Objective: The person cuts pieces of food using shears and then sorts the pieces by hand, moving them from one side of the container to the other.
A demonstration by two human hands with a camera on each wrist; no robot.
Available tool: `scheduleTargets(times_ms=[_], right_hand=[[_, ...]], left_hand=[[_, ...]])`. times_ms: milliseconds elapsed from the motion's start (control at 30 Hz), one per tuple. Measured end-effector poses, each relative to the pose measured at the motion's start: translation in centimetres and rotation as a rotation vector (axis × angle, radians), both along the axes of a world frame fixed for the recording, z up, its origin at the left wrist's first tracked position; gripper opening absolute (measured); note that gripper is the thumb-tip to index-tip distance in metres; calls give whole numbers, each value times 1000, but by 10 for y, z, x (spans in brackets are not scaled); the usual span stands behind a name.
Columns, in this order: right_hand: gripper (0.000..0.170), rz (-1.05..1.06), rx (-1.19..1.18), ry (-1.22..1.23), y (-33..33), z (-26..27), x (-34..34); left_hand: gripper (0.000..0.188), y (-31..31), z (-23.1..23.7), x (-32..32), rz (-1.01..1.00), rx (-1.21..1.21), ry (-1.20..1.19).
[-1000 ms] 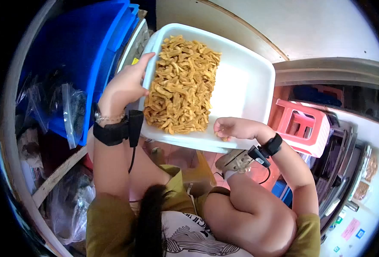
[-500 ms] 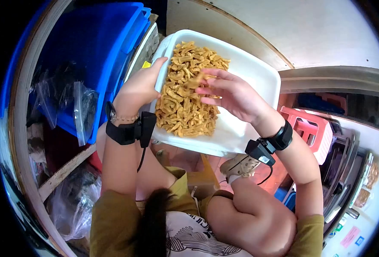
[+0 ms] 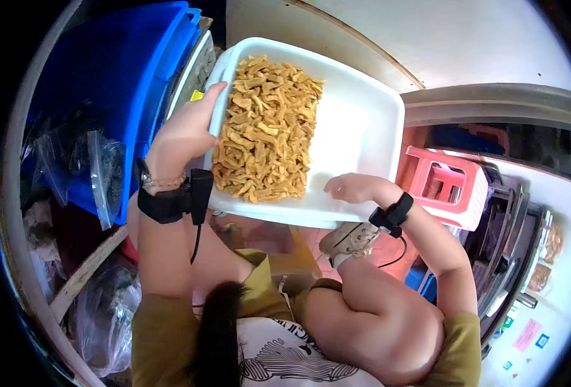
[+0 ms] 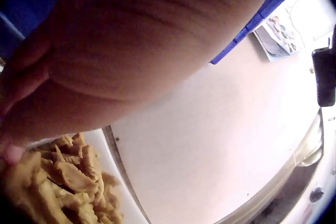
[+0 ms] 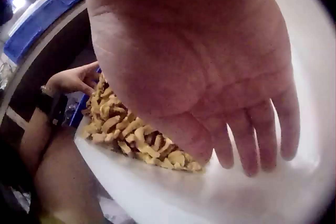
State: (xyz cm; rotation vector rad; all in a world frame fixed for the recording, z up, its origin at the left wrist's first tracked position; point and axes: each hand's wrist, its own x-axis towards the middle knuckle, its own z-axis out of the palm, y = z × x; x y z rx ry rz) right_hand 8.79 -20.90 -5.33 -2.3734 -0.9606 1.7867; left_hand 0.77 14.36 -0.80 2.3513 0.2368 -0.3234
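Observation:
A white plastic tub [image 3: 356,116] lies tilted across in front of the person. Yellow-brown food strips [image 3: 269,129] fill its left part in a thick layer. At the tub's left rim the left hand [image 3: 183,137] grips the wall, with the thumb on the rim and the other fingers hidden behind it. Over the bare front right part of the tub hovers the right hand [image 3: 360,188], palm down. In the right wrist view its fingers [image 5: 244,145] extend loosely, slightly spread, and hold nothing.
Blue plastic crates [image 3: 98,84] stand at the left, with clear plastic bags [image 3: 101,174] hanging on them. A pink stool [image 3: 450,187] is at the right, beside stacked trays [image 3: 508,238]. A pale board [image 3: 479,39] rises behind the tub.
The right hand went from the tub's front right with a small piece, over to the strips, and back to the right without it. The left hand keeps its grip on the rim.

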Motion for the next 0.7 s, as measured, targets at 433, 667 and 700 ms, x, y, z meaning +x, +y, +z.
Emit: scheduleTargets(times_ms=[433, 667, 700], right_hand=[[31, -570, 364, -245, -69, 79, -11], [29, -1115, 904, -398, -184, 97, -78], [27, -1174, 971, -459, -203, 88, -89]], left_hand=[[56, 16, -14, -12, -51, 204, -257], [44, -59, 144, -109, 152, 328, -494], [43, -64, 157, -121, 146, 377, -573]])
